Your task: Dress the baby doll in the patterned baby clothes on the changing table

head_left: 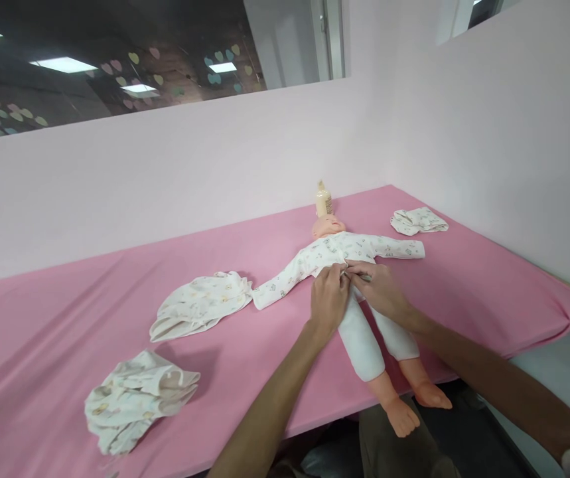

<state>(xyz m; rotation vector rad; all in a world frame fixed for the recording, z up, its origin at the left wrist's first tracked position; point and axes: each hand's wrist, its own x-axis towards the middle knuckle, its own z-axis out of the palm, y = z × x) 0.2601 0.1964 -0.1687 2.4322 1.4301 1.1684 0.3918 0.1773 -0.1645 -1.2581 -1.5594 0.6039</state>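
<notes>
A baby doll (329,226) lies on its back, its head toward the wall and its bare feet at the near table edge. It wears a white printed long-sleeved baby shirt (332,249) and plain white pants (363,338). At the doll's waist, my left hand (330,292) and my right hand (377,285) meet with fingertips pinched together. Between them shows a small loop of white cloth tie (346,264) at the shirt's front. Each hand looks closed on it; the fingers partly hide its ends.
The pink-covered table (245,378) bears a printed baby garment (202,305) left of the doll and a crumpled one (138,401) nearer. A folded printed cloth (419,221) lies at the right. Beside the doll's head stands a pump bottle (323,200), near the white wall (215,166).
</notes>
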